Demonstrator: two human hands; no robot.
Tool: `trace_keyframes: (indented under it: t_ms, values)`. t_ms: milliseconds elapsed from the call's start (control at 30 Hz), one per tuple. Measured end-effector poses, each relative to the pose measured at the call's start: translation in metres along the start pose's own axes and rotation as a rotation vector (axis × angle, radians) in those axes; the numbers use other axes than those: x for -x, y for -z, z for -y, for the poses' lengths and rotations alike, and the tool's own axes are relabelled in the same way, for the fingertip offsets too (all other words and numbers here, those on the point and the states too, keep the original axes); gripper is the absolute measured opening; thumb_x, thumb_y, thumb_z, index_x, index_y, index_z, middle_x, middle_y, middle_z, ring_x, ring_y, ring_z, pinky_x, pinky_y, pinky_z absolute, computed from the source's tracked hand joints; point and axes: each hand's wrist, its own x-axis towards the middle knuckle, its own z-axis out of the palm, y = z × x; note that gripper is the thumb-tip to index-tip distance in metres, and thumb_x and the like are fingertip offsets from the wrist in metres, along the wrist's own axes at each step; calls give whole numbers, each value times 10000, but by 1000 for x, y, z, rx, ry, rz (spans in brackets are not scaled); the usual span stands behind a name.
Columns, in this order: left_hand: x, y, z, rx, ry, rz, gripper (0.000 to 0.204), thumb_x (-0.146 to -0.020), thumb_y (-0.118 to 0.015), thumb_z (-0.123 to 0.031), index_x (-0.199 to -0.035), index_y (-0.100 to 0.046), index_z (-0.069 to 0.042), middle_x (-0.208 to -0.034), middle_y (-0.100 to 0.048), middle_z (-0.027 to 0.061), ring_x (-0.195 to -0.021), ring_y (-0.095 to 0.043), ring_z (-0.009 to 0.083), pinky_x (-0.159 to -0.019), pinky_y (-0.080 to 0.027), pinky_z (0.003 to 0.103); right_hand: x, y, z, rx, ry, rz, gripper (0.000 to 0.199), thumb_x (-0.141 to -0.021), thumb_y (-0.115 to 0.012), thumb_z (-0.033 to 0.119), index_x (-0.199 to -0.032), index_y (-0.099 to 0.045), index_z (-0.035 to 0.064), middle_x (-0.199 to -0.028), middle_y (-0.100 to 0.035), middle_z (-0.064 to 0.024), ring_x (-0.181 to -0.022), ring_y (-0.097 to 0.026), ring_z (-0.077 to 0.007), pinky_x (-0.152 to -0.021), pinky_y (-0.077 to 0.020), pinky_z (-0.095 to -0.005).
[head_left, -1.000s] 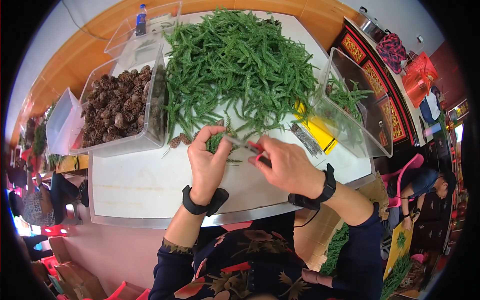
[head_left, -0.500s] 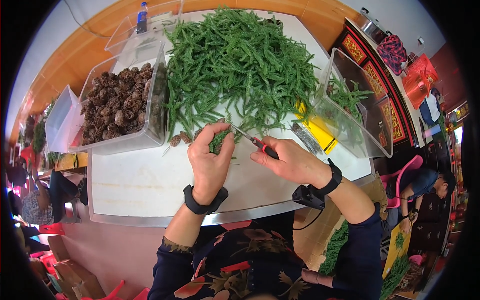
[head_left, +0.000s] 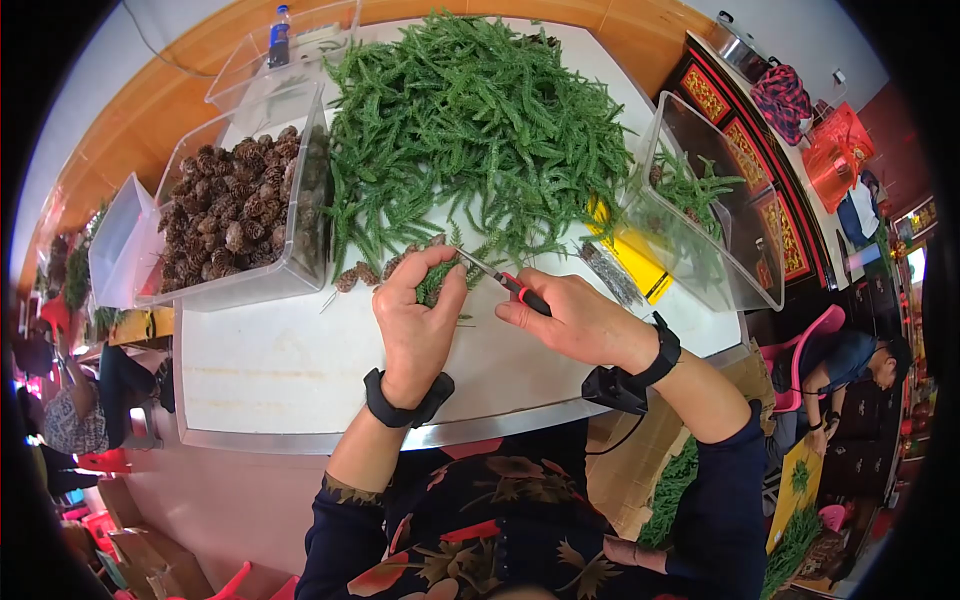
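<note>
My left hand (head_left: 415, 310) is closed in a pinch around a small green artificial pine sprig (head_left: 430, 290), above the near middle of the white table (head_left: 290, 370). My right hand (head_left: 580, 318) grips a pair of long-nosed pliers (head_left: 522, 292) by the red-and-black handles. Their metal tip reaches the left fingertips, where the fingers hide the exact contact. Just beyond the left hand lie a few brown pine cones (head_left: 367, 273). A large heap of green pine sprigs (head_left: 480, 130) covers the far middle of the table.
A clear bin (head_left: 230, 285) full of pine cones stands at the left. On the right, another clear bin (head_left: 735, 285) holds some sprigs. Beside it lie a yellow packet (head_left: 640, 265) and a bundle of thin wires (head_left: 612, 275). A person (head_left: 850, 375) works farther right.
Both hands keep nearly the same pose, with the pliers still at the left fingertips. The whole view has shifted very slightly.
</note>
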Motion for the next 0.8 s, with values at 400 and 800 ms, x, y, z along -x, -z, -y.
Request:
trace_keyframes:
  t_ms: [400, 800]
  values:
    - [0, 0, 2, 25, 26, 3, 182, -798, -694, -27, -970, -680, 31, -824, -679, 100, -732, -617, 149, -698, -492, 273, -2, -7, -2, 127, 91, -125, 398, -929, -614, 380, -920, -529, -9, -754, -618, -202, -703, -597, -401, -609, -447, -442]
    - [-8, 9, 3, 512, 518, 140, 161, -854, -662, -58, -990, -663, 27, -798, -620, 4, -671, -524, 65, -627, -409, 204, -8, 7, 1, 339, 127, -164, 356, -908, -639, 329, -892, -503, 1, -794, -618, -216, -725, -602, -422, -610, -458, -482]
